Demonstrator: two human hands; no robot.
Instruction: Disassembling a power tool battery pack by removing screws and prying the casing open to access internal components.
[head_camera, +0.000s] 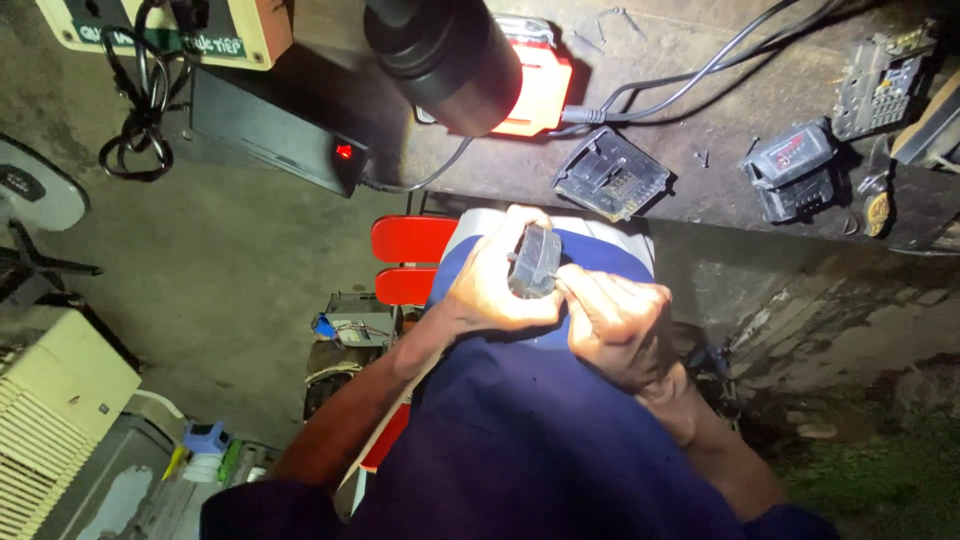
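Down over the lap, held a small grey plastic part (535, 262) in the left hand (492, 285), fingers curled shut around its lower half. Pinched at its right edge with the right hand (615, 320), fingertips closed on something too small to tell. Looked light, stiff, hard-shelled, probably brittle at thin tabs; best gripped by the broad sides. Sat just below the surface (720, 190) edge, near the lamp (450, 60), with a black housing (611, 174) and battery (792, 165) above. Open floor (230, 270) to the left, red chair (410, 240) close behind.
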